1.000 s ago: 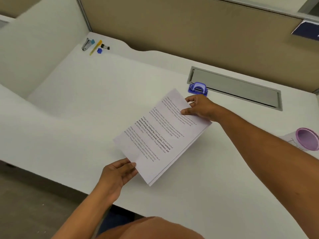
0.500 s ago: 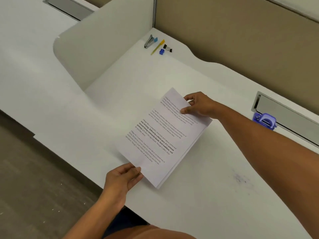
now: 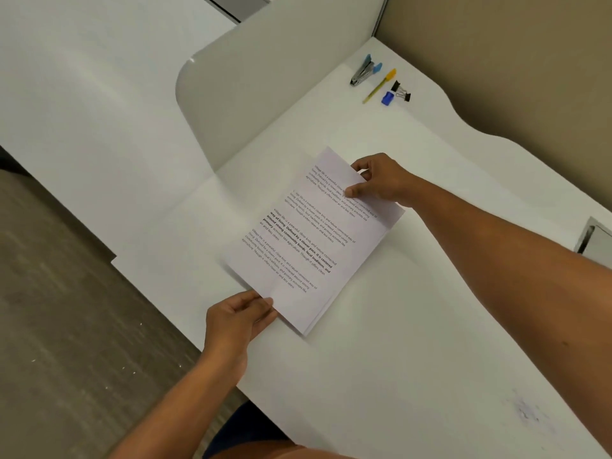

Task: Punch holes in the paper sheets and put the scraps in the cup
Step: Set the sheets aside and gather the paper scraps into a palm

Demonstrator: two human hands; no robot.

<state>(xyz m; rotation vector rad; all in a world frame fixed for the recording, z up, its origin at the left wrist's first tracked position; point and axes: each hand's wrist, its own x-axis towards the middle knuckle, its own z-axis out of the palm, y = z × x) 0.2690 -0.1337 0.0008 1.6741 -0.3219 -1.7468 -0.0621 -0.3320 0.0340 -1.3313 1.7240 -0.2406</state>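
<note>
The paper sheets (image 3: 311, 240), a thin printed stack, lay at the middle of the white worktop (image 3: 414, 326), turned at an angle to its front edge. The left hand (image 3: 236, 321) was closed on the near corner of the stack, thumb on top and fingers curled beneath; those fingers were hidden by the paper. The right hand (image 3: 381, 180) was closed on the far corner, thumb pressed on the printed face, with the remaining fingers folded behind the edge and only partly visible. Whether the stack rested fully on the worktop or was lifted slightly could not be told; a narrow shadow ran along its right edge. The number of sheets could not be counted, though several offset edges showed at the near right corner. The print was too small to read in most lines.

At the far corner of the worktop lay a stapler (image 3: 362, 72), a yellow pen (image 3: 379, 86), a small blue item (image 3: 386, 97) of unclear type, and a black binder clip (image 3: 401, 91), close together and well apart from the stack. A white divider panel (image 3: 251, 84) stood to the left. A metal cable tray (image 3: 596, 240) was cut off by the right frame edge. A faint smudge (image 3: 526, 412) marked the worktop near the lower right. Both forearms ran out of frame.
</note>
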